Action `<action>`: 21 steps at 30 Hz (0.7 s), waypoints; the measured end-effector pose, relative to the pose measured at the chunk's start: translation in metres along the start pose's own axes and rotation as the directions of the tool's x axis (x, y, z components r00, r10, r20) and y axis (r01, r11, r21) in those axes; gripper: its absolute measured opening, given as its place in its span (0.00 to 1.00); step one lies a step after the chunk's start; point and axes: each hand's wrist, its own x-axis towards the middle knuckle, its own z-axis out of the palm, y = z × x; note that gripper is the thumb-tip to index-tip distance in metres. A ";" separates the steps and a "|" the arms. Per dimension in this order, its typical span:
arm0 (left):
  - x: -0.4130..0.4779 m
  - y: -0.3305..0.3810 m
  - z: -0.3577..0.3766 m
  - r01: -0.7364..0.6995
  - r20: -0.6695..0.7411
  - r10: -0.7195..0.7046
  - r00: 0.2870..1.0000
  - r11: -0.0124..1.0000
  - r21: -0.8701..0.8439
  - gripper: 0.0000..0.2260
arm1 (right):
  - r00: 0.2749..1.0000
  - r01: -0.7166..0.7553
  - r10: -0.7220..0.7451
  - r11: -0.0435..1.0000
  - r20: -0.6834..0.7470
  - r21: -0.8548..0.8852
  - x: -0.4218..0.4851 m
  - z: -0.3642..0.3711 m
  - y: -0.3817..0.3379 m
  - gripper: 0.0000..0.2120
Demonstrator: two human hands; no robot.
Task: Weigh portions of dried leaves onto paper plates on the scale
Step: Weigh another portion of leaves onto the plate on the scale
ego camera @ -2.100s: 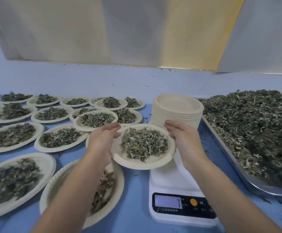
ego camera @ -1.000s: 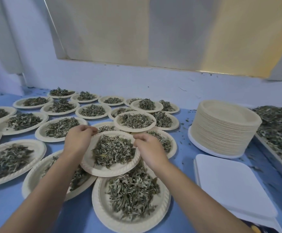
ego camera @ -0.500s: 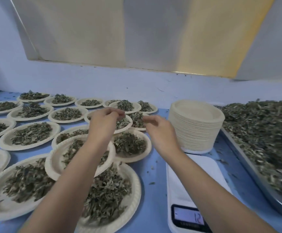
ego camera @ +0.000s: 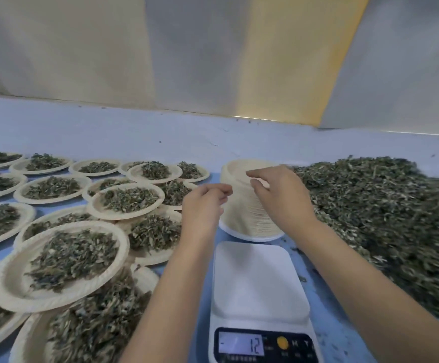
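Both hands have reached the stack point(ego camera: 242, 213): left hand point(ego camera: 202, 205) loosely curled, empty; right hand point(ego camera: 278, 195) curled atop, grip unclear.

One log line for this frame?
phase: plate pickup | white digital scale: platform bare, display 12 | left-hand grip: empty | right-hand grip: at stack of beige paper plates, hold unclear

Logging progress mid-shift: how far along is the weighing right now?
Done: many filled plates crowd the left side. In hand: the scale platform is bare, and both hands reach for the stack of empty plates. The right hand is at its top, grip unclear; the left hand is beside it, holding nothing. Left: a large heap of dried leaves awaits portioning.
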 end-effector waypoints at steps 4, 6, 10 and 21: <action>-0.004 0.000 0.002 0.008 -0.012 -0.009 1.000 1.000 -0.011 0.14 | 0.994 0.008 -0.005 1.000 0.111 -0.024 -0.002 0.004 0.001 0.15; -0.006 0.000 0.002 0.005 -0.019 -0.006 1.000 1.000 -0.001 0.14 | 0.990 0.005 0.000 0.999 0.140 -0.033 -0.001 0.005 0.000 0.15; -0.008 -0.001 0.001 0.022 -0.016 -0.022 1.000 1.000 0.012 0.13 | 0.983 0.015 -0.004 0.998 0.186 -0.057 0.000 0.003 -0.001 0.16; -0.010 -0.002 0.003 0.052 -0.012 -0.052 0.999 0.998 0.025 0.13 | 0.994 0.054 -0.043 0.993 0.100 -0.107 0.000 0.013 -0.001 0.15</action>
